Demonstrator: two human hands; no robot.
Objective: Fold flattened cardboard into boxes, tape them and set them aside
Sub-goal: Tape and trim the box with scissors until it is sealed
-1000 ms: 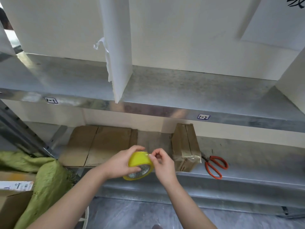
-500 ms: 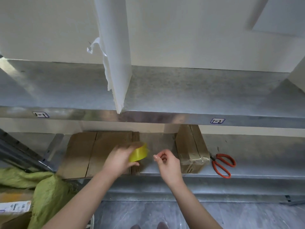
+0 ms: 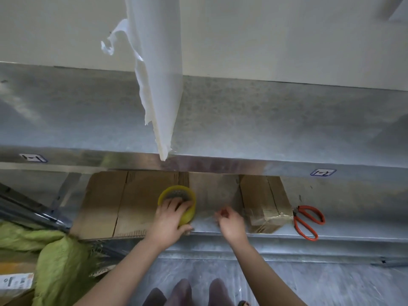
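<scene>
Grey floor point(image 3: 320, 283) with a glossy sheen lies nearest, and the person's feet point(image 3: 183, 292) show at the bottom edge. To the left, a crumpled green cloth point(image 3: 59, 261) slumps over a brown carton point(image 3: 15, 281) that bears a white label.

2 bare forearms reach forward to the lower metal shelf point(image 3: 357, 228). The left hand point(image 3: 170, 221) grips the yellow tape roll point(image 3: 189, 214), with its fingers curled into the core from above and the thumb tucked under the rim. The roll sits over the right edge of the flattened cardboard point(image 3: 123, 204), which lies flat on the left part of that shelf. Whether the roll touches the cardboard cannot be told.

The right hand point(image 3: 231, 224) is just beside the roll and apart from it, over bare shelf. Its fingers are curled, with thumb and fingertips drawn together. Whether a strip of tape is pinched between them is too blurred to tell.

Right of that hand, a small cardboard box point(image 3: 265, 202), folded shut and wrapped in clear tape, stands on the same shelf. Red-handled scissors point(image 3: 306, 221) lie just beside it near the front lip. Dark slanted struts point(image 3: 26, 208) cross at the far left.

Above, the upper metal shelf point(image 3: 265, 129) carries 1 small label point(image 3: 33, 157) at the left of its front edge and 1 more point(image 3: 323, 172) at the right. A white divider panel point(image 3: 159, 74) stands on it, with torn paper peeling from its left face. Behind it is a white wall point(image 3: 276, 36).
</scene>
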